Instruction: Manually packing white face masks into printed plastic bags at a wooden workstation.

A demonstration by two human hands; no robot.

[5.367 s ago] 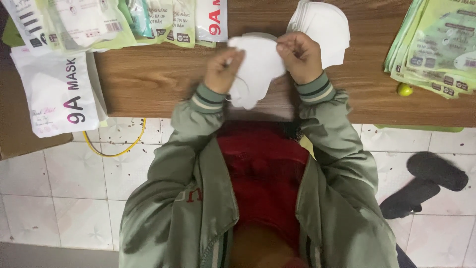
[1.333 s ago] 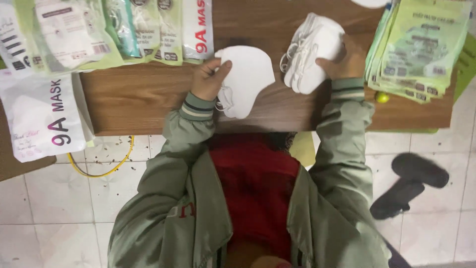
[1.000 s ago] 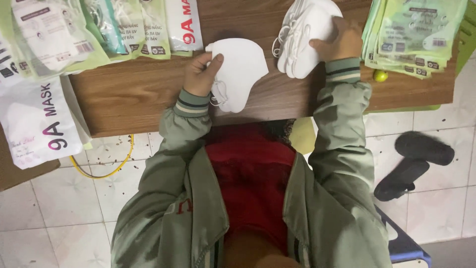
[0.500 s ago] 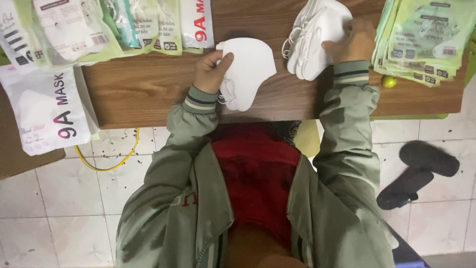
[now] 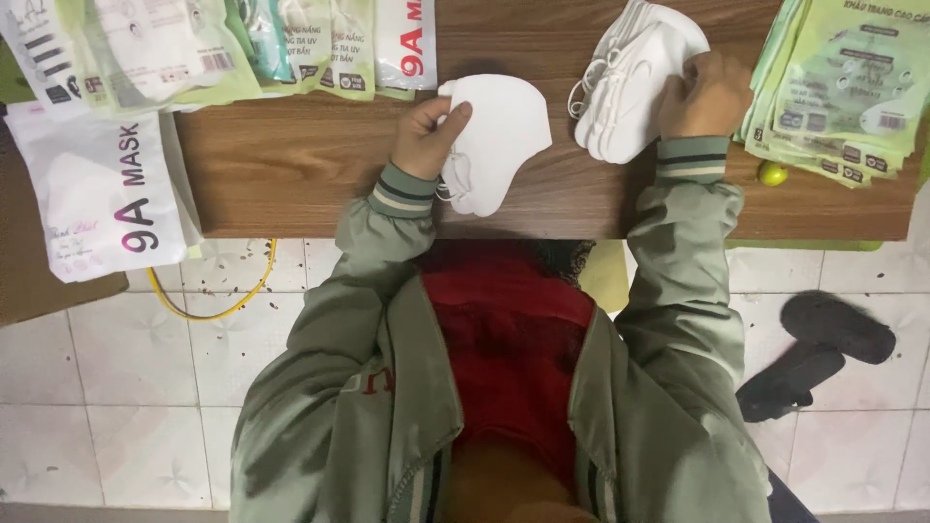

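A single head-worn camera looks steeply down over the person's own chest and green jacket sleeves, which fill the lower middle of the frame. The wooden table (image 5: 291, 174) runs across the upper part, close enough for both hands to sit just above centre. Tiled floor (image 5: 116, 387) shows at lower left and right, further below.

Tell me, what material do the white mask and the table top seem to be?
White mask in the left hand: probably soft nonwoven fabric, matte, no shine. Table top: wood or wood-look laminate, brown with visible grain; which one is unclear.
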